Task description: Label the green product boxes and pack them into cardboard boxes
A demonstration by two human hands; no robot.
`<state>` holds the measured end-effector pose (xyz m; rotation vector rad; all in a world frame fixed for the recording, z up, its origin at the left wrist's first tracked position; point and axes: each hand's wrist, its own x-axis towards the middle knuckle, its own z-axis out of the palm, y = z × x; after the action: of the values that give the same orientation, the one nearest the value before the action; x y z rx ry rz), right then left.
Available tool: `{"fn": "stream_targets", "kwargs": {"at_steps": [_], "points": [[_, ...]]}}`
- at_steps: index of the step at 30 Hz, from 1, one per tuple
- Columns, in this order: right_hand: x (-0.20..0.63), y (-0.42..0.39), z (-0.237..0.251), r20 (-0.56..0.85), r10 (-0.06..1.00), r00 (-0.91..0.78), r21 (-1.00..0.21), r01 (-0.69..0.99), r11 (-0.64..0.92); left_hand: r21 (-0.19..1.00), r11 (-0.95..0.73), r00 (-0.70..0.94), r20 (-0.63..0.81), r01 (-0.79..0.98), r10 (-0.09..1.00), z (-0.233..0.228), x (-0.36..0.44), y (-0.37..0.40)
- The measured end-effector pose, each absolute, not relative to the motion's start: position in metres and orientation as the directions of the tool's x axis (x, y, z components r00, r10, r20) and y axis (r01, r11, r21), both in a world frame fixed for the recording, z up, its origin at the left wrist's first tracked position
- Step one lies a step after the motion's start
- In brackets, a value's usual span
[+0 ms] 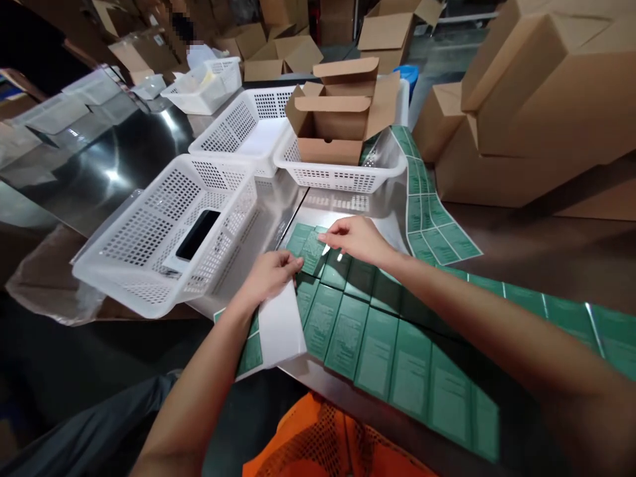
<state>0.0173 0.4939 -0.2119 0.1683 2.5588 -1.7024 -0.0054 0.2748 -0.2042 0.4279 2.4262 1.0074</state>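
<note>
My left hand [272,273] grips a label sheet [283,324] whose white back is folded over, with green labels showing at its lower left. Its fingertips lie beside the near-left flat green boxes. Thumb and forefinger of my right hand [358,238] are pinched at the edge of a green label [313,253] printed with fine text, which lies over a box at the rows' far left corner. A small bright edge shows just below those fingertips. Flat green boxes [375,351] lie side by side in rows on the metal table; my right forearm and its shadow cover part of them.
A white basket [163,218] at left holds a black phone-like slab [197,235]. Behind stand another basket [233,126] and one [332,177] holding an open carton [332,126]. A green label sheet [430,212] hangs beside it. Large cartons [546,112] crowd the right.
</note>
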Motion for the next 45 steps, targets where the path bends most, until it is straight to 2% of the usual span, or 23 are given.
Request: {"fn": "stream_targets", "kwargs": {"at_steps": [3, 11, 24, 35, 41, 45], "points": [[0.009, 0.497, -0.218, -0.085, 0.092, -0.992, -0.798, 0.123, 0.590, 0.689, 0.721, -0.840, -0.347, 0.074, 0.418, -0.210, -0.007, 0.282], [0.002, 0.496, -0.241, -0.017, 0.076, -0.997, -0.700, 0.067, 0.711, 0.600, 0.799, -0.837, -0.418, 0.038, 0.353, -0.219, -0.010, 0.292], [0.006, 0.494, -0.243, -0.010, 0.090, -0.996, -0.668, 0.074, 0.741, 0.563, 0.824, -0.832, -0.427, 0.062, 0.354, -0.224, -0.014, 0.295], [0.009, 0.488, -0.242, 0.019, 0.093, -0.996, -0.622, 0.061, 0.781, 0.429, 0.898, -0.791, -0.514, 0.098, 0.332, -0.210, -0.018, 0.303], [0.004, 0.490, -0.247, 0.112, 0.253, -0.961, -0.650, 0.122, 0.750, 0.328, 0.934, -0.812, -0.502, 0.141, 0.299, -0.211, -0.023, 0.304], [-0.001, 0.493, -0.246, 0.065, 0.204, -0.977, -0.690, 0.104, 0.716, 0.311, 0.939, -0.860, -0.428, 0.148, 0.278, -0.204, -0.020, 0.296]]}}
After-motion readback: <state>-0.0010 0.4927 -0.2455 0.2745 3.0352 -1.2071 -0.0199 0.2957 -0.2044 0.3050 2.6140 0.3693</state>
